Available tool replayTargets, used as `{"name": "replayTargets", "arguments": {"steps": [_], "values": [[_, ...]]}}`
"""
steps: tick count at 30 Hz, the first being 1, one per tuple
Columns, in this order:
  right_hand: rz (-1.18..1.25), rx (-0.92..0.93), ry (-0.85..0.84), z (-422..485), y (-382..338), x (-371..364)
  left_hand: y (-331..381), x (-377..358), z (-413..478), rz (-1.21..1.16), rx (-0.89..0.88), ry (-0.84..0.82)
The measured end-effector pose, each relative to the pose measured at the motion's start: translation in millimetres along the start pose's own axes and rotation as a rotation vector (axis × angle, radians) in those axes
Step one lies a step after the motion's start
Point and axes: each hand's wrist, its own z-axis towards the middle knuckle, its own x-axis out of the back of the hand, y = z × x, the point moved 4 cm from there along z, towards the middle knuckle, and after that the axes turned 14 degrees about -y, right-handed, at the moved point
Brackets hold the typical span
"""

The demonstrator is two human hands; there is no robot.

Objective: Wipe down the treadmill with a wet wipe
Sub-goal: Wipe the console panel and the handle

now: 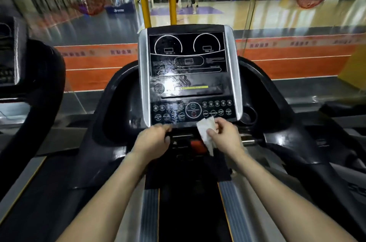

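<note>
The right fingers [218, 122] and thumb are closed together on a white wipe [206, 127], pinching its upper part. The rest of it hangs crumpled below the right hand [225, 136]. The wipe's top corner lies against the lower right edge of the console [188, 75], just under the bottom row of round buttons [216, 111].

The left fingers [164, 127] are curled round a dark bar [179, 134] directly beneath the console's lower left edge, thumb tucked underneath. The left hand [152, 138] is near the right one but apart from it. Between and slightly below the two hands sits a red tab [198, 145].

The console's black face shows wet streaks and glare across its middle and left button area. Both bare forearms reach up from the bottom of the view over the belt [190, 212]. The black frame of the treadmill [122, 103] curves round the console, with a cup well [248, 116] on the right. Beyond is a glass wall [297, 23] and an indoor court [217, 9], blurred.
</note>
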Motion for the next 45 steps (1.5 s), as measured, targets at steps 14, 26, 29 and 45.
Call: {"name": "replayTargets", "arguments": {"steps": [14,26,29,45], "values": [[-0.381,0.491,0.015,240.5,-73.0,-31.7,-35.8,92.5,166.6,0.08,0.195,0.325],[-0.176,0.388,0.258,223.1,-78.2,-18.1,-44.1,88.3,194.4,0.175,0.16,0.34],[-0.181,0.551,0.003,214.2,-127.3,-78.6,-51.1,92.3,190.4,0.185,0.118,0.318],[-0.145,0.338,0.206,253.4,-113.9,25.1,-71.7,126.0,184.1,0.219,0.06,0.389]]}}
